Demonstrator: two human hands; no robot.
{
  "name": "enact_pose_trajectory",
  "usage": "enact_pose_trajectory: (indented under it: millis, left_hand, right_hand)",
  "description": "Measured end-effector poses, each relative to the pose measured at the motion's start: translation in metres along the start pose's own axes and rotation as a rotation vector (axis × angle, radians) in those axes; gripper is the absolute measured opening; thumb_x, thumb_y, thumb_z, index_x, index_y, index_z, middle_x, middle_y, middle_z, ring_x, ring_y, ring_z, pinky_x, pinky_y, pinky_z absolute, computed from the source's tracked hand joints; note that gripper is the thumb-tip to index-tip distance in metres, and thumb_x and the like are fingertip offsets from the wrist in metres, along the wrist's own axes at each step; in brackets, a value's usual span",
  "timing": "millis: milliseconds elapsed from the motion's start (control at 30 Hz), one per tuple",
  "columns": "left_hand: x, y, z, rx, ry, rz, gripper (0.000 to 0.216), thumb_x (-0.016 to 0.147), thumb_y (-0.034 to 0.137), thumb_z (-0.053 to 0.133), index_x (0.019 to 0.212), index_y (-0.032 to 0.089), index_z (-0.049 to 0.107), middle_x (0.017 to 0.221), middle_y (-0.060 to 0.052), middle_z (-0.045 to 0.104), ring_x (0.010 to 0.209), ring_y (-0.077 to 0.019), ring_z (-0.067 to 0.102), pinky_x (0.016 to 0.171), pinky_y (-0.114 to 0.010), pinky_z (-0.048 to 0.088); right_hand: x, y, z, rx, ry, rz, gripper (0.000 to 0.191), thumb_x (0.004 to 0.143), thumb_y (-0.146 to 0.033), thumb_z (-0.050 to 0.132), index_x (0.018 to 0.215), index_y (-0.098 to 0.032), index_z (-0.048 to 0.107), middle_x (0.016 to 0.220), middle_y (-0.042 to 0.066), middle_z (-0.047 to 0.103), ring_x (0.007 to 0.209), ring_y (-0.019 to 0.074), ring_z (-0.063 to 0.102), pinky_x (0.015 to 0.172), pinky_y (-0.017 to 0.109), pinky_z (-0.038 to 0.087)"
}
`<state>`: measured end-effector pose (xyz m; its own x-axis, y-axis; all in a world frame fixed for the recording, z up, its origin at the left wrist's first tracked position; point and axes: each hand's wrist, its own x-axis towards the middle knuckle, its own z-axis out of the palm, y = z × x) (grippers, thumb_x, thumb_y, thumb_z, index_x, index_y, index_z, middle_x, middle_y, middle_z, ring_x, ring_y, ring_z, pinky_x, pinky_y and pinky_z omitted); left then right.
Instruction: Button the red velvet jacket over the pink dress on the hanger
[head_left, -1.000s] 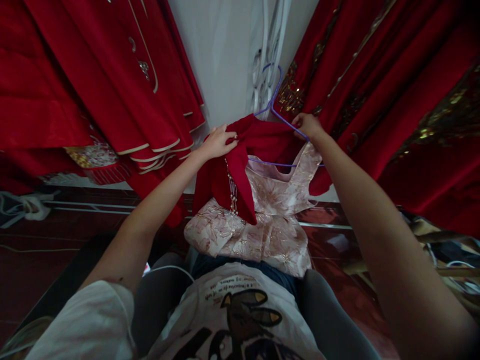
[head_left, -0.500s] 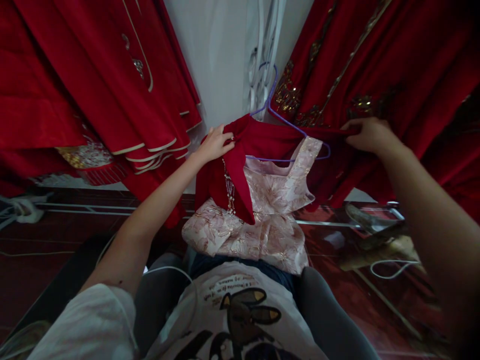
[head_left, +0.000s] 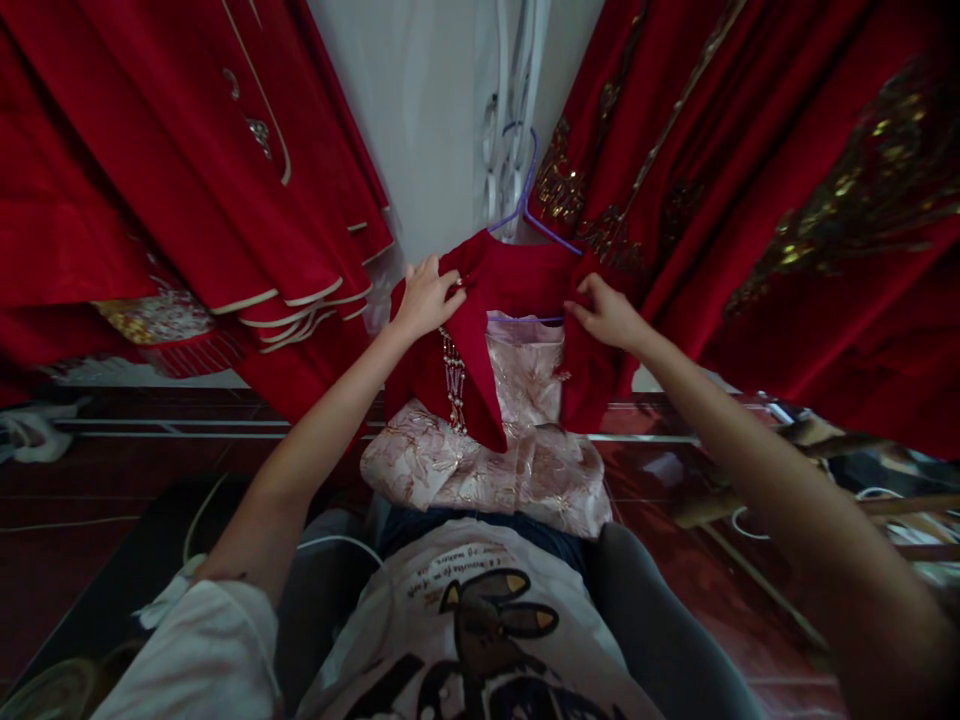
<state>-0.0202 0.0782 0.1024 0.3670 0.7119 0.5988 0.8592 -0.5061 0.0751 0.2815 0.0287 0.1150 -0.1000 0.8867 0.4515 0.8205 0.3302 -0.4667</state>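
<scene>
A short red jacket with beaded tassels hangs over a pale pink floral dress on a purple hanger. My left hand grips the jacket's shoulder on the left, above the tassels. On the opposite side, my right hand pinches the jacket's other front edge, thumb against fingers. Between the two red fronts the dress bodice shows, while its skirt lies bunched across my lap. The jacket covers the dress straps and most of the hanger's arms.
Red garments with pale piping hang at the left, and red garments with gold sequins at the right. White metal scrollwork stands behind the hanger. A white rail runs low above the red tiled floor.
My right hand has moved left and inward, bringing the jacket's right front over the dress strap and hanger arm. My left hand stays on its side of the jacket.
</scene>
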Motion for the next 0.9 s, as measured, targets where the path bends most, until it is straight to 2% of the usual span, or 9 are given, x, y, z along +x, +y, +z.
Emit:
enact_pose_trajectory:
  millis: [100, 267, 367, 467, 600, 700, 800, 900]
  left_hand:
    - [-0.002, 0.002, 0.001, 0.014, 0.005, -0.020, 0.023, 0.090, 0.034, 0.048, 0.096, 0.017, 0.061, 0.110, -0.017, 0.054, 0.114, -0.0359, 0.048, 0.095, -0.052, 0.035]
    - [-0.001, -0.006, 0.001, -0.040, 0.043, 0.006, 0.025, 0.092, 0.038, 0.045, 0.092, 0.017, 0.059, 0.112, -0.017, 0.053, 0.115, -0.0349, 0.048, 0.096, -0.052, 0.036]
    - [-0.009, -0.001, 0.002, -0.135, 0.183, 0.036, 0.025, 0.094, 0.039, 0.042, 0.095, 0.019, 0.057, 0.121, -0.015, 0.048, 0.118, -0.0309, 0.045, 0.100, -0.050, 0.036]
    - [-0.034, 0.021, 0.011, -0.160, 0.309, 0.028, 0.023, 0.094, 0.035, 0.042, 0.102, 0.020, 0.057, 0.123, -0.013, 0.045, 0.119, -0.0280, 0.043, 0.100, -0.047, 0.037]
    - [-0.070, 0.060, 0.037, -0.101, 0.161, 0.012, 0.023, 0.095, 0.031, 0.040, 0.100, 0.018, 0.059, 0.106, -0.012, 0.049, 0.101, -0.0258, 0.047, 0.087, -0.042, 0.042]
    - [-0.076, 0.081, 0.049, -0.144, 0.080, 0.046, 0.021, 0.095, 0.028, 0.040, 0.101, 0.019, 0.058, 0.099, -0.009, 0.053, 0.095, -0.0231, 0.050, 0.085, -0.039, 0.042]
    - [-0.065, 0.091, 0.049, -0.234, 0.126, 0.038, 0.016, 0.094, 0.027, 0.044, 0.093, 0.019, 0.058, 0.094, -0.006, 0.055, 0.092, -0.0211, 0.052, 0.085, -0.036, 0.042]
    - [-0.053, 0.095, 0.045, -0.403, 0.193, -0.010, 0.012, 0.089, 0.024, 0.052, 0.079, 0.019, 0.053, 0.085, -0.003, 0.056, 0.082, -0.0168, 0.055, 0.076, -0.029, 0.044]
  right_hand:
    - [0.004, -0.028, 0.019, 0.093, 0.037, -0.050, 0.022, 0.078, -0.028, 0.058, 0.078, -0.023, 0.036, 0.063, -0.004, 0.042, 0.057, 0.0133, 0.038, 0.060, 0.028, 0.033]
    - [-0.009, -0.053, 0.034, 0.155, -0.041, -0.126, 0.020, 0.077, -0.028, 0.057, 0.081, -0.023, 0.037, 0.065, -0.003, 0.046, 0.056, 0.0128, 0.040, 0.058, 0.027, 0.033]
    - [-0.019, -0.051, 0.038, 0.188, 0.009, -0.100, 0.021, 0.076, -0.025, 0.056, 0.083, -0.023, 0.036, 0.068, -0.002, 0.048, 0.056, 0.0127, 0.042, 0.058, 0.027, 0.033]
    - [-0.025, -0.045, 0.041, 0.240, 0.022, -0.099, 0.020, 0.077, -0.027, 0.054, 0.084, -0.023, 0.035, 0.069, -0.002, 0.049, 0.056, 0.0124, 0.043, 0.057, 0.026, 0.034]
    - [-0.029, -0.044, 0.043, 0.245, 0.032, -0.162, 0.021, 0.079, -0.028, 0.054, 0.085, -0.023, 0.035, 0.068, -0.003, 0.048, 0.057, 0.0127, 0.045, 0.057, 0.026, 0.036]
    - [-0.031, -0.046, 0.045, 0.264, 0.023, -0.154, 0.020, 0.081, -0.029, 0.053, 0.087, -0.023, 0.035, 0.069, -0.002, 0.050, 0.058, 0.0136, 0.048, 0.058, 0.028, 0.039]
    - [-0.034, -0.043, 0.053, 0.359, 0.025, -0.132, 0.023, 0.081, -0.032, 0.055, 0.091, -0.023, 0.036, 0.074, -0.001, 0.053, 0.063, 0.0149, 0.053, 0.060, 0.029, 0.044]
    - [-0.041, -0.038, 0.065, 0.543, 0.038, -0.109, 0.032, 0.078, -0.035, 0.061, 0.099, -0.023, 0.039, 0.088, 0.003, 0.056, 0.075, 0.0166, 0.059, 0.066, 0.031, 0.051]
